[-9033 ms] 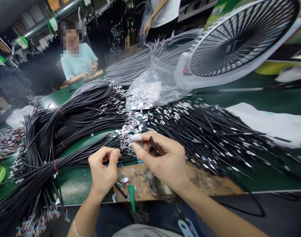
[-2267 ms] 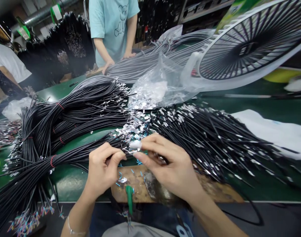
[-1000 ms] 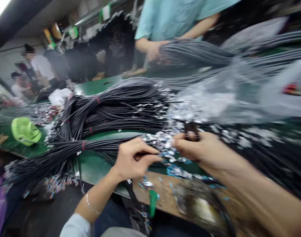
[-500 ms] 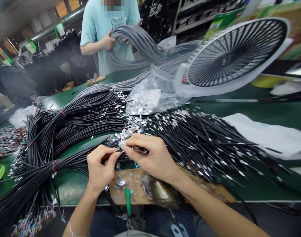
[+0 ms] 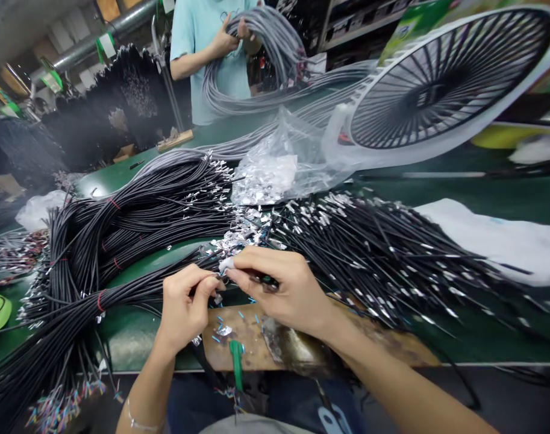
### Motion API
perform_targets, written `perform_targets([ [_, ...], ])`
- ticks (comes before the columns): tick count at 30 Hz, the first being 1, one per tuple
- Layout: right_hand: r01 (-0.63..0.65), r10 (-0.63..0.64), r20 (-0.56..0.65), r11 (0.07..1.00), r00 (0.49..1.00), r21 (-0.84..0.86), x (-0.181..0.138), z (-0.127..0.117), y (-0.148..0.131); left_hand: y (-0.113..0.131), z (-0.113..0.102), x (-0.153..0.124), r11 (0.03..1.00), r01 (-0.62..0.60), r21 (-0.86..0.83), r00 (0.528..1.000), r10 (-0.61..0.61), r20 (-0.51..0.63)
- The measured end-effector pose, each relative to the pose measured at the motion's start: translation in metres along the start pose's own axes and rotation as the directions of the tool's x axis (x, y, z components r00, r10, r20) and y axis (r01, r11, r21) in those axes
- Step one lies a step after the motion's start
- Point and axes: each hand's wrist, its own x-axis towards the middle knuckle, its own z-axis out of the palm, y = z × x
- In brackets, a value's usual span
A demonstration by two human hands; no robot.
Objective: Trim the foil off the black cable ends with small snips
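Observation:
My left hand [image 5: 184, 307] is closed in a pinch on the end of a thin wire, just in front of the heap of foil scraps. Its fingertips nearly meet those of my right hand [image 5: 286, 292], which pinches the same bluish wire end [image 5: 221, 276]. A white finger cot [image 5: 226, 264] covers one fingertip of the right hand. Something dark shows inside the right hand's curled fingers; I cannot make out what it is. Black cables [image 5: 369, 259] with silvery ends fan out to the right, while a tied cable bundle [image 5: 134, 288] lies to the left.
Below my hands is a brown board [image 5: 220, 355] with blue wire snippets and a green strap [image 5: 237, 361]. A clear bag [image 5: 265, 175] of foil pieces and a white fan [image 5: 450, 90] stand behind. Across the table, a person [image 5: 211, 54] holds coiled grey cables [image 5: 284, 48].
My view has shifted slightly. Both hands keep their pinch at nearly the same spot. Across the table, the person has lifted and turned the grey cable coil.

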Motion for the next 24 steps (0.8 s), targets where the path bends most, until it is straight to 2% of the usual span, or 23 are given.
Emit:
perform_targets([
  [2,-0.07,0.07,0.0,0.997,0.998,0.021,0.0,0.001,-0.004,-0.001,0.0,0.0,1.0,-0.005,0.004,1.0,0.005,-0.005],
  [4,-0.224,0.224,0.012,0.969,0.975,0.107,0.002,0.003,-0.007,-0.003,0.0,-0.001,1.0,-0.019,-0.005,0.999,0.019,-0.031],
  [5,-0.32,0.317,0.046,0.93,0.947,0.179,0.002,0.004,-0.009,-0.004,0.001,-0.001,0.999,-0.04,-0.013,0.998,0.039,-0.055],
  [7,-0.504,0.471,0.179,0.792,0.864,0.345,0.003,0.006,-0.011,-0.005,0.002,-0.003,0.994,-0.106,-0.025,0.987,0.102,-0.122],
  [9,-0.627,0.545,0.316,0.615,0.777,0.479,0.004,0.006,-0.011,-0.005,0.004,-0.003,0.983,-0.181,-0.008,0.968,0.177,-0.18],
  [11,-0.676,0.584,0.368,0.492,0.723,0.548,0.003,0.006,-0.01,-0.004,0.005,-0.003,0.971,-0.235,0.038,0.948,0.238,-0.21],
  [12,-0.681,0.601,0.362,0.471,0.713,0.561,0.003,0.005,-0.01,-0.002,0.006,-0.003,0.965,-0.255,0.065,0.94,0.263,-0.216],
  [14,-0.663,0.614,0.307,0.514,0.728,0.545,0.001,0.004,-0.01,0.0,0.007,-0.003,0.951,-0.288,0.113,0.922,0.307,-0.235],
  [17,-0.544,0.551,0.116,0.728,0.826,0.417,-0.004,0.004,-0.012,0.003,0.007,-0.002,0.939,-0.302,0.166,0.907,0.337,-0.252],
  [20,-0.292,0.304,-0.082,0.947,0.949,0.136,-0.011,0.007,-0.013,0.006,0.007,-0.002,0.942,-0.26,0.21,0.916,0.31,-0.256],
  [22,-0.128,0.125,-0.111,0.991,0.986,-0.023,-0.016,0.01,-0.013,0.008,0.007,-0.002,0.946,-0.229,0.231,0.92,0.288,-0.267],
  [24,-0.099,0.092,-0.114,0.994,0.989,-0.052,-0.018,0.01,-0.011,0.009,0.007,-0.002,0.951,-0.205,0.231,0.92,0.268,-0.287],
])
